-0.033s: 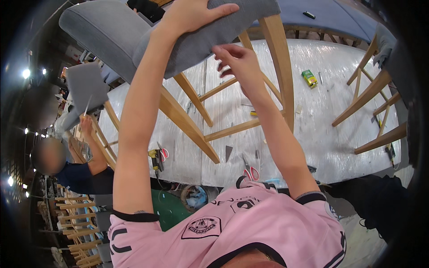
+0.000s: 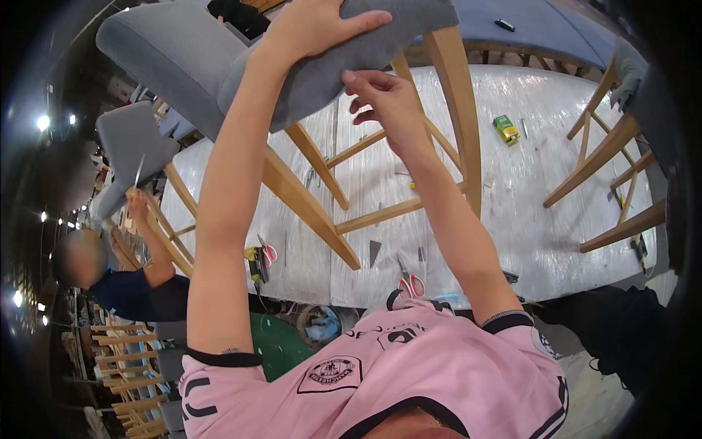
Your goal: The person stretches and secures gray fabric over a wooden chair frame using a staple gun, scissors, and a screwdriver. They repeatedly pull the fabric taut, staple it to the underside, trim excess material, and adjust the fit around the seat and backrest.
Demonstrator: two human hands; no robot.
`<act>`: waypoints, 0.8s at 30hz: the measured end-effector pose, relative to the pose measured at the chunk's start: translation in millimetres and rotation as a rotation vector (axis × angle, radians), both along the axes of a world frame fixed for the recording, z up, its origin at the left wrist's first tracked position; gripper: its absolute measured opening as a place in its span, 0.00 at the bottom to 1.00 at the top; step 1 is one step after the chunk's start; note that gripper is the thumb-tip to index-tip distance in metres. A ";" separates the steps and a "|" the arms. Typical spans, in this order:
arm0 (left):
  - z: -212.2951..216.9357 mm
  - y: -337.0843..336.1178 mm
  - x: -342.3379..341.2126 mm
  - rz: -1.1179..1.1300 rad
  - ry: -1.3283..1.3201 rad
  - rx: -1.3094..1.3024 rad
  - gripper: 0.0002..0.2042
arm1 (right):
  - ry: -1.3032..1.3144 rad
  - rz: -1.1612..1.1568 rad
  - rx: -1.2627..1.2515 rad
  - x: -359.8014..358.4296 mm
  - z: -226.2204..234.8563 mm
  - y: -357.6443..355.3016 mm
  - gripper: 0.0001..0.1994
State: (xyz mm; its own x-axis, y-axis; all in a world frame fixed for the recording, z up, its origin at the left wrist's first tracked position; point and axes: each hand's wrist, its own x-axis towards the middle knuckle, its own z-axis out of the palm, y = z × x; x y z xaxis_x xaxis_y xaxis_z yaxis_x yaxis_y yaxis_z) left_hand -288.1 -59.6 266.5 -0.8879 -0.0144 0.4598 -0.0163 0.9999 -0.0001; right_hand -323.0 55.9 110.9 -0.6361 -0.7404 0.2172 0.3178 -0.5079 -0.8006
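Note:
A chair with grey fabric upholstery and pale wooden legs stands in front of me on a plastic-wrapped table. My left hand lies against the side of its seat, thumb stretched out along the fabric; its other fingers are partly hidden over the seat. Just under the seat's lower edge is my right hand, fingers curled and thumb tip close against the cloth. Whatever its fingertips pinch, a thread or the fabric edge, is too small to make out.
Red-handled scissors, a second pair, a yellow-black tool and a green-yellow box lie on the table. Another chair stands at right. At left, a co-worker holds a thin tool by a grey chair.
My right hand has shifted slightly left along the seat's edge. The co-worker's hand and the chair beside it have moved a little. My left hand stays on the seat.

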 end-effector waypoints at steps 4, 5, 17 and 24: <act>-0.4 -3.5 0.6 -0.054 0.033 -0.109 0.42 | -0.129 0.037 -0.020 -0.9 -6.0 -25.1 0.14; -1.5 -4.0 1.0 -0.073 0.038 -0.143 0.44 | -0.148 0.048 -0.022 0.4 -6.9 -28.5 0.13; -32.0 -13.7 -4.7 -0.058 0.216 -0.511 0.48 | -0.196 0.088 -0.088 -2.5 -1.7 -40.6 0.10; -19.6 -10.7 -8.0 0.053 0.080 -0.359 0.48 | -0.333 0.327 -0.253 -12.7 -45.0 -4.4 0.11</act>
State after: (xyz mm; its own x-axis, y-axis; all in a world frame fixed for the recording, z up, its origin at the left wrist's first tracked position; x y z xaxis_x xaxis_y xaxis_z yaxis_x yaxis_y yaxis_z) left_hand -296.1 -70.3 246.9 -0.8514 0.1152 0.5118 -0.0825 0.9340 -0.3476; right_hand -335.7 51.5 65.9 -0.4453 -0.8625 0.2406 0.7081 -0.5037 -0.4949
